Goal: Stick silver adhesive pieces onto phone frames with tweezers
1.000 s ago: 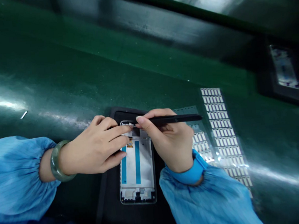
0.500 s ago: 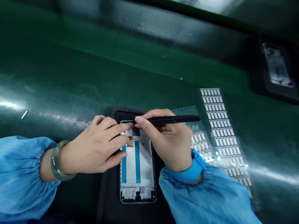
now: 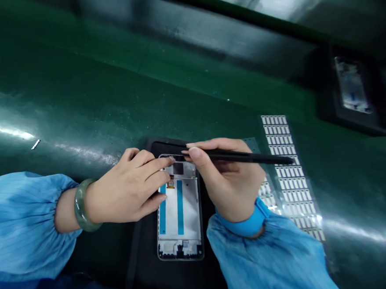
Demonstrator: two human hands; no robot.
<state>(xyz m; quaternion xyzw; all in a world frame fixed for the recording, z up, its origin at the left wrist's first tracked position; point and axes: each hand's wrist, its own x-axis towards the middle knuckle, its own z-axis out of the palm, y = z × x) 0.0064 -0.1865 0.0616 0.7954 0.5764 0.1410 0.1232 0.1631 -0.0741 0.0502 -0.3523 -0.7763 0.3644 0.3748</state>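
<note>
A phone frame (image 3: 189,206) with two blue strips lies upright in view on a black pad (image 3: 144,253). My left hand (image 3: 126,186) rests over its upper left edge, fingers bent and spread a little, the index fingertip at the top of the frame. What lies under that fingertip is too small to tell. My right hand (image 3: 231,177) grips black tweezers (image 3: 246,156) between thumb and fingers, their tip near the frame's top right and their back end pointing right.
Sheets of small white labels (image 3: 290,184) lie right of my right hand. A black tray (image 3: 329,113) holding another phone frame (image 3: 352,85) stands at the far right. A small metallic strip (image 3: 35,144) lies on the green table (image 3: 110,102) at the left.
My right hand and the tweezers have moved right, away from my left fingertips, and the tweezers' back end reaches further right. My left hand stays on the phone frame.
</note>
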